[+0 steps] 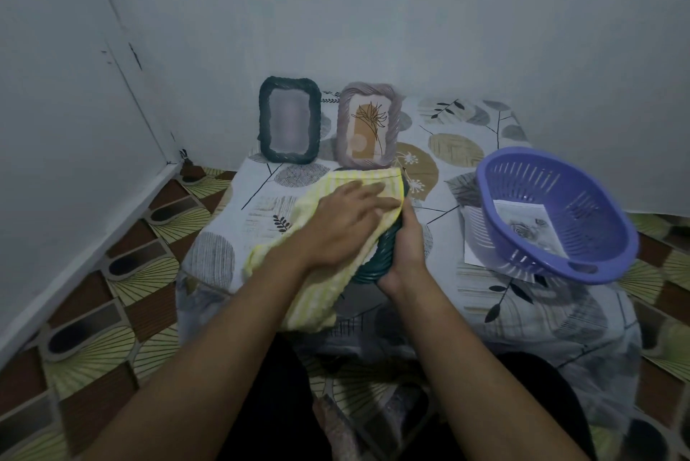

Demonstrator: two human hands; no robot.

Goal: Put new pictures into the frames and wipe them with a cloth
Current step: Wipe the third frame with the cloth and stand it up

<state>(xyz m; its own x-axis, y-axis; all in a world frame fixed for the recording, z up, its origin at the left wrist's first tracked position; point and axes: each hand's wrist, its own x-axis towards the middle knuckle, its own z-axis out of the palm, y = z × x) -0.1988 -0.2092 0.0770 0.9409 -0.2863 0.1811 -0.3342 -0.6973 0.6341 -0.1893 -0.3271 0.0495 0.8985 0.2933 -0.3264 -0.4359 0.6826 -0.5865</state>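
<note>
A dark green frame (377,262) lies on the low table in front of me, mostly hidden under a yellow cloth (328,296). My left hand (347,221) presses flat on the cloth, fingers spread over the frame. My right hand (407,247) grips the frame's right edge. Two frames stand upright at the back: a dark green frame (290,121) with a pale blurred picture, and a mauve frame (369,124) with a plant drawing.
A purple plastic colander basket (552,210) sits tilted at the right with a printed picture (530,227) inside and a sheet of paper beneath it. A leaf-patterned cloth (466,147) covers the table. Walls stand behind and to the left; patterned floor surrounds the table.
</note>
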